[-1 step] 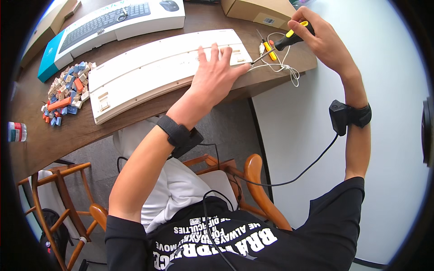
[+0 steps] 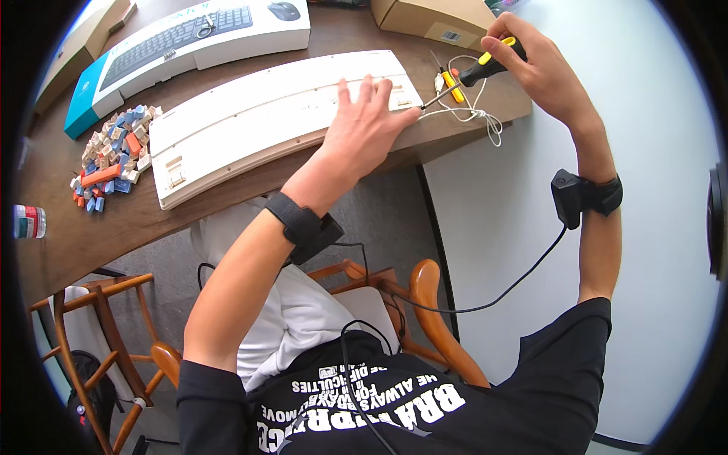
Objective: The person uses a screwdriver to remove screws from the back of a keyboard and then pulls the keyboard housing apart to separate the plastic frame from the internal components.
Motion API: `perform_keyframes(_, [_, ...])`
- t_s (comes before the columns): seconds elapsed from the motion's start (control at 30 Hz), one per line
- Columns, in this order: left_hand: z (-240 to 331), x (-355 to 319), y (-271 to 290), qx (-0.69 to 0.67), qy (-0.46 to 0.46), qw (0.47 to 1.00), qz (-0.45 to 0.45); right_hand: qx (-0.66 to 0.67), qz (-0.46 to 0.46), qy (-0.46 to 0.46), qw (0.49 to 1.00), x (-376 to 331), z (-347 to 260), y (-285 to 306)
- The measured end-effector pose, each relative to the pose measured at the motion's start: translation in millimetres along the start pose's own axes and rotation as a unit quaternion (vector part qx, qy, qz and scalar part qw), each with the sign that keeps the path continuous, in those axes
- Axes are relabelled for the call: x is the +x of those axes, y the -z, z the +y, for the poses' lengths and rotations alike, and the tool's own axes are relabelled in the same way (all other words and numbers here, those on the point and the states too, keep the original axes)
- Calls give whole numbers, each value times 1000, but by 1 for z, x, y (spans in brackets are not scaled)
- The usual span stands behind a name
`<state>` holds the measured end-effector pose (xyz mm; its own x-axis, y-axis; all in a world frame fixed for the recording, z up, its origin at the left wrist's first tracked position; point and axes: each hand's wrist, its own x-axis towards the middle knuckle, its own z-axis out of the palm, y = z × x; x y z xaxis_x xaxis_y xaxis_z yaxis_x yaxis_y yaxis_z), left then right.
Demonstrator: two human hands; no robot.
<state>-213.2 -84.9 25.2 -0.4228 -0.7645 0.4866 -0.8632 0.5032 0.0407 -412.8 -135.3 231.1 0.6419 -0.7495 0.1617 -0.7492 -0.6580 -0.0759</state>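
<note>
Nearby, keycaps and a keyboard box.

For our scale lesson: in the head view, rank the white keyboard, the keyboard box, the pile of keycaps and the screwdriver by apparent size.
1. White keyboard
2. Keyboard box, farther away, so unsure
3. Pile of keycaps
4. Screwdriver, partly hidden in the right hand

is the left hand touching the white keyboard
Touching: the head view shows the left hand lying flat on the upturned white keyboard, palm down.
</note>
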Motion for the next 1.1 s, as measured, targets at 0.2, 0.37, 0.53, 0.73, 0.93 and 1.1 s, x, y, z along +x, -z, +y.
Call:
perform_keyframes(0.2, [5, 13, -11, -63, -36, 997, 34, -17, 35, 8, 999, -5, -22, -4])
perform_keyframes(0.37, [5, 17, -18, -10, -33, 996, 86, -21, 57, -13, 998, -8, -15, -7])
perform_keyframes(0.53, [5, 25, -23, 142, -86, 983, 74, 72, 71, -79, 992, -6, -24, -1])
perform_keyframes(0.73, [2, 29, -28, 172, -117, 975, 73, 106, 62, -139, 983, -8, -27, 4])
perform_keyframes(0.93, [-1, 28, -30, 178, -128, 972, 88, 22, -25, -210, 977, -2, -37, 20])
perform_keyframes(1.1, [-1, 29, -32, 180, -129, 971, 86, 94, -33, -151, 983, 1, -37, 25])
